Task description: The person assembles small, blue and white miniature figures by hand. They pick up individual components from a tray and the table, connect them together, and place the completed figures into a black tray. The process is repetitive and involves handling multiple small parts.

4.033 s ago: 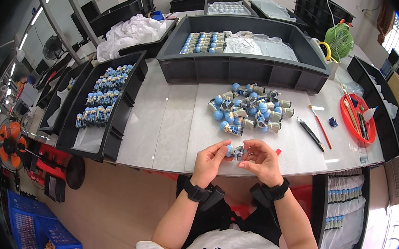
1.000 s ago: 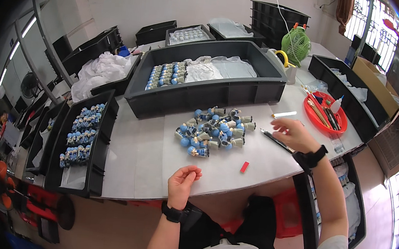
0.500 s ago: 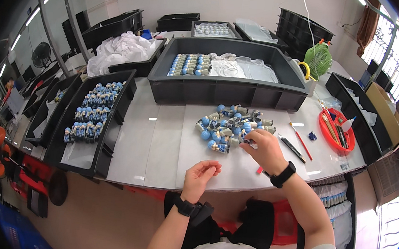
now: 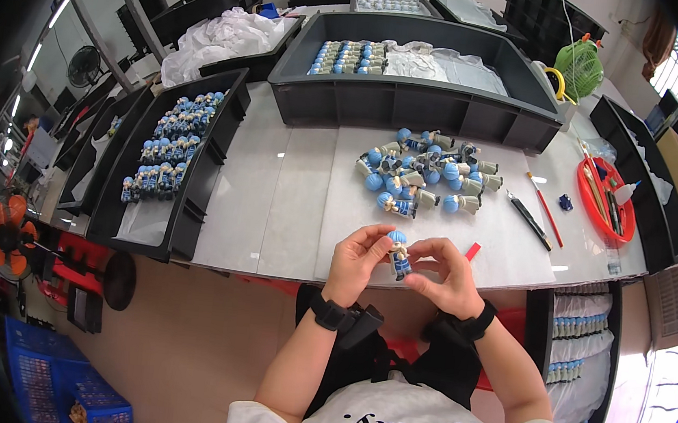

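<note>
The table [image 4: 295,199] fills the middle. Across its far side stands the big bin [image 4: 414,113], with rows of blue-haired figures at its left and white wrap beside them. The side tray [image 4: 206,168] to the left holds more rows; the low tray [image 4: 537,337], at the lower right past the table edge, holds others among white sheets. A loose pile [image 4: 432,174] lies between the bin and the person's hands, in the way of a straight path to it. The red dish [image 4: 585,186] of tools sits at the right.

The left hand [image 4: 354,266] pinches a figure [image 4: 398,254] between thumb and forefinger, near its head, at the near table edge. The figure's head points away from the person, its feet toward them. The right hand [image 4: 451,279] curves around the opposite side, thumb by the feet; whether it presses on the figure cannot be told.

Beyond the right hand lie a black tool [image 4: 530,220], a thin red brush [image 4: 545,211] and, nearest, a red block [image 4: 473,251].
</note>
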`<state>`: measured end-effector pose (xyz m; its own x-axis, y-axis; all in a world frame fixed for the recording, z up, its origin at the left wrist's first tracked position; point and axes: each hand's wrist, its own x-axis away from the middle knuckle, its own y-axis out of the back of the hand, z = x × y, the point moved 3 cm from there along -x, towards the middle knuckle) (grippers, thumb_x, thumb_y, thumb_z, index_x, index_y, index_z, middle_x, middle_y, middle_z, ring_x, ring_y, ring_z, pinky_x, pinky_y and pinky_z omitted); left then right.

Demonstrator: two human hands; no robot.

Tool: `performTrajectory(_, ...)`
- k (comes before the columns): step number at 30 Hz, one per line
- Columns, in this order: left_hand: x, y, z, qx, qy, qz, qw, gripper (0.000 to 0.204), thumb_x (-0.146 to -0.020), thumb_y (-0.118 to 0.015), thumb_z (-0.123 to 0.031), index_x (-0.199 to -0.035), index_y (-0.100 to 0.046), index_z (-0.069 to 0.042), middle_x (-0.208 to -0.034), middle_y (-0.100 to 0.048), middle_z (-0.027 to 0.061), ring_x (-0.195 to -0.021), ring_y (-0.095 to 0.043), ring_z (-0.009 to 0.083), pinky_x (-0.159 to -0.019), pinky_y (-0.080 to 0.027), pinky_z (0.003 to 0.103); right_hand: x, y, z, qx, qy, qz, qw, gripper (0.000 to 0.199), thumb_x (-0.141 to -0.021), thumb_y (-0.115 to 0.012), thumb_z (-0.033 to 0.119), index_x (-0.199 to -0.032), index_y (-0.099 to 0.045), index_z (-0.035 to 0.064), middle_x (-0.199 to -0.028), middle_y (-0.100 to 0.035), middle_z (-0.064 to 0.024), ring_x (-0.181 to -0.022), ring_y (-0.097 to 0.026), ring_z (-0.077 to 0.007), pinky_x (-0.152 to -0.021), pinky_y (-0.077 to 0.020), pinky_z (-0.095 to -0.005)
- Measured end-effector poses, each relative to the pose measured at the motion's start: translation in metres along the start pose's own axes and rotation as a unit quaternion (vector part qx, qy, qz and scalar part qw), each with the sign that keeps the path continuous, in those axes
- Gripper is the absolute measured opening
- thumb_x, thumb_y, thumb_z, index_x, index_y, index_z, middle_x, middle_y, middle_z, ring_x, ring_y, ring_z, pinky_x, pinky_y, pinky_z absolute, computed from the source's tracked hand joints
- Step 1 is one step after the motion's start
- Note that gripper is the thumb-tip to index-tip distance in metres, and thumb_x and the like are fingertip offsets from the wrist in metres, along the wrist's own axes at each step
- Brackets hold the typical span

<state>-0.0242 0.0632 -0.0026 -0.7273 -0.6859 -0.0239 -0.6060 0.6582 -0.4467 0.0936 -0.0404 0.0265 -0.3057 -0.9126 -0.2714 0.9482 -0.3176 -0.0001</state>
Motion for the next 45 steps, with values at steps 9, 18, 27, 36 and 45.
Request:
performTrajectory(9, -0.001, -0.001, -0.001, 0.019, 0.002, -0.003, 1.000, 0.024, -0.087, -0.049, -0.010, -0.109, -0.050, 0.001, -0.097, -0.058, 0.0075, -0.087, -0.056, 0.0136, -0.079, -0.047, 0.029, 0.000, 0.004, -0.006, -0.013, -0.081, 0.097, 0.992, 0.035, -0.085, -0.054, 0.015, -0.115, -0.044, -0.0003, -0.100, -0.056, -0.0119, -0.091, -0.055, -0.0154, -0.079, -0.0446, -0.0276)
performTrajectory(18, 0.002, -0.005, -0.004, -0.033, -0.003, -0.011, 0.999, 0.031, -0.086, -0.053, -0.011, -0.114, -0.049, 0.001, -0.098, -0.058, 0.0056, -0.086, -0.055, 0.0114, -0.075, -0.046, 0.025, 0.004, 0.009, -0.016, -0.083, -0.064, 0.020, 0.994, 0.037, -0.079, -0.061, 0.006, -0.112, -0.044, 0.0019, -0.103, -0.051, -0.0089, -0.088, -0.054, -0.0133, -0.076, -0.0461, -0.0261)
performTrajectory(27, 0.004, -0.001, -0.003, -0.044, -0.019, -0.014, 0.999, 0.035, -0.082, -0.057, -0.006, -0.115, -0.049, -0.001, -0.103, -0.058, 0.0076, -0.092, -0.053, 0.0108, -0.076, -0.044, 0.024, 0.002, 0.010, -0.012, -0.061, -0.054, -0.012, 0.997, 0.046, -0.070, -0.068, 0.000, -0.111, -0.046, 0.0019, -0.100, -0.050, -0.0064, -0.084, -0.053, -0.0116, -0.075, -0.0473, -0.0249)
performTrajectory(36, 0.004, -0.004, -0.005, -0.023, -0.034, 0.012, 0.999, 0.034, -0.083, -0.054, -0.004, -0.116, -0.049, -0.001, -0.110, -0.056, 0.0108, -0.096, -0.053, 0.0128, -0.083, -0.044, 0.026, 0.002, 0.010, -0.013, -0.075, -0.084, -0.010, 0.994, 0.044, -0.072, -0.068, 0.003, -0.110, -0.048, -0.0002, -0.096, -0.054, -0.0056, -0.084, -0.053, -0.0101, -0.074, -0.0475, -0.0240)
performTrajectory(45, 0.001, -0.009, -0.004, -0.075, -0.002, -0.016, 0.997, 0.028, -0.085, -0.053, -0.007, -0.112, -0.052, 0.002, -0.101, -0.059, 0.0097, -0.084, -0.057, 0.0118, -0.072, -0.051, 0.025, 0.004, 0.012, -0.009, -0.118, -0.074, 0.027, 0.990, 0.050, -0.069, -0.071, 0.008, -0.112, -0.048, 0.0001, -0.096, -0.057, -0.0068, -0.080, -0.054, -0.0096, -0.074, -0.0478, -0.0247)
